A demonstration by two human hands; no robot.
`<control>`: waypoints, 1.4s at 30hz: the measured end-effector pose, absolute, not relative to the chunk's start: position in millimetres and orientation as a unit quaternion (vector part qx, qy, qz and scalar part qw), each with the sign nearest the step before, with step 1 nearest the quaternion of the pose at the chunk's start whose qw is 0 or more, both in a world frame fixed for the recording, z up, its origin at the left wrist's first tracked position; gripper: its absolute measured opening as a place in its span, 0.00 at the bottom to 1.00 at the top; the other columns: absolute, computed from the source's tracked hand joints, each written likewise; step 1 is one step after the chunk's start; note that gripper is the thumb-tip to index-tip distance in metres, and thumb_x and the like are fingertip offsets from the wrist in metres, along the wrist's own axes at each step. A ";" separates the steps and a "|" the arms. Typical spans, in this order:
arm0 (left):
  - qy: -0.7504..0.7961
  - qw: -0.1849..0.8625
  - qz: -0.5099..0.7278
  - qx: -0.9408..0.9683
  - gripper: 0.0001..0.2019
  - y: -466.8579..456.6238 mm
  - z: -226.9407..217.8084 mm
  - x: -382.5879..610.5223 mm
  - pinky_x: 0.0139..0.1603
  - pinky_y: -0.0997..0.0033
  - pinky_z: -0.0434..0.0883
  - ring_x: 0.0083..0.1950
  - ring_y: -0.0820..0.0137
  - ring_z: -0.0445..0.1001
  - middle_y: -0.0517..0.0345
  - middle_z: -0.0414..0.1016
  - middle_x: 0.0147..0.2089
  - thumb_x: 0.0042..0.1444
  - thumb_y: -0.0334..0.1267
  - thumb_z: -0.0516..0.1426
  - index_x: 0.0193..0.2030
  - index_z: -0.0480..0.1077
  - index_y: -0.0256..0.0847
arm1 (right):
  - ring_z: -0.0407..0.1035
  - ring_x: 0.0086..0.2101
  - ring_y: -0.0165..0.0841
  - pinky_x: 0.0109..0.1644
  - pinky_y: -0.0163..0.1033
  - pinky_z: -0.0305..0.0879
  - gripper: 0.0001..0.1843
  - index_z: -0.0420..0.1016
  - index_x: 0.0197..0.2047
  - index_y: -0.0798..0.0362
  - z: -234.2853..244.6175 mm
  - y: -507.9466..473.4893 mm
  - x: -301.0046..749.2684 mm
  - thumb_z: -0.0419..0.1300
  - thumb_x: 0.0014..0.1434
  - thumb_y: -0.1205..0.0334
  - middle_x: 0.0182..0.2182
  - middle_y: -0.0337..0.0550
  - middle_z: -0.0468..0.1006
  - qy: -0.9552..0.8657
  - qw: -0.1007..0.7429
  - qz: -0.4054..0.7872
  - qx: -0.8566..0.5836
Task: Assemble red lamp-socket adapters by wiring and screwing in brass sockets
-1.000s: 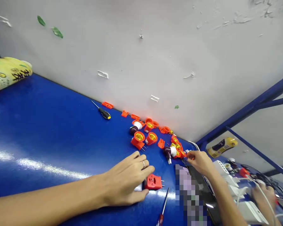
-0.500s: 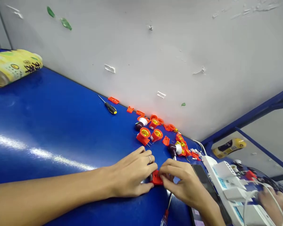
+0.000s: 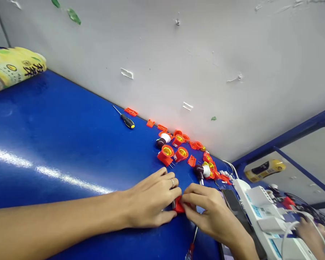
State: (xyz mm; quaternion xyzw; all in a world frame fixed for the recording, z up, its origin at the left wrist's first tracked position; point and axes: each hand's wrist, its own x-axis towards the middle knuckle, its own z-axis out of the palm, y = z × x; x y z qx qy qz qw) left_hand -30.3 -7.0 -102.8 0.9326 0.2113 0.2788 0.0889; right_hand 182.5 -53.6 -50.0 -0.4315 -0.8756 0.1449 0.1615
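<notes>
Low in the middle, my left hand [image 3: 155, 200], with a ring on one finger, is closed on the near side of a small red plastic lamp-socket part [image 3: 180, 205]. The fingertips of my right hand [image 3: 209, 207] pinch its other side, hiding much of it. Under my right hand lies a thin screwdriver with a red handle [image 3: 190, 250]. Beyond my hands stand orange lamp sockets with brass threads, among them a socket with two pins [image 3: 165, 156] and another socket [image 3: 181, 154]. A dark brown and white lamp holder [image 3: 200, 171] lies close to my right hand.
A black and yellow screwdriver [image 3: 128, 121] and an orange cover piece [image 3: 131, 112] lie by the wall. A yellow bottle [image 3: 16, 68] lies at far left. On the right are a white power strip [image 3: 249, 209], a dark phone-like slab [image 3: 234, 207] and another person's hand [image 3: 311, 236].
My right fingers have drawn in closer over the red part, so less of it shows. My left hand keeps its grip. The view has shifted slightly.
</notes>
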 end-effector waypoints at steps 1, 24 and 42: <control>0.210 0.091 0.279 0.933 0.09 -6.7 -102.9 -30.5 0.52 0.59 0.66 0.43 0.62 0.74 0.58 0.76 0.39 0.59 0.40 0.67 0.39 0.73 0.40 | 0.72 0.32 0.28 0.37 0.33 0.66 0.11 0.82 0.38 0.50 -49.3 -53.1 182.7 0.59 0.67 0.71 0.35 0.39 0.79 -0.875 0.157 0.148 -0.433; 0.213 0.125 0.291 0.924 0.09 -4.6 -102.9 -33.4 0.47 0.62 0.65 0.40 0.63 0.73 0.59 0.75 0.38 0.56 0.38 0.68 0.37 0.72 0.42 | 0.76 0.49 0.39 0.53 0.51 0.77 0.20 0.73 0.60 0.53 -50.2 90.4 305.2 0.63 0.70 0.51 0.55 0.48 0.77 -0.686 0.117 -0.023 -0.717; 0.205 0.218 0.404 0.864 0.26 -7.5 -91.7 -33.2 0.57 0.55 0.71 0.51 0.56 0.75 0.50 0.77 0.52 0.53 0.42 0.66 0.58 0.71 0.39 | 0.72 0.63 0.38 0.69 0.49 0.70 0.45 0.40 0.80 0.42 -4.0 -81.7 189.5 0.60 0.68 0.66 0.64 0.45 0.76 -0.878 0.233 -0.051 -0.414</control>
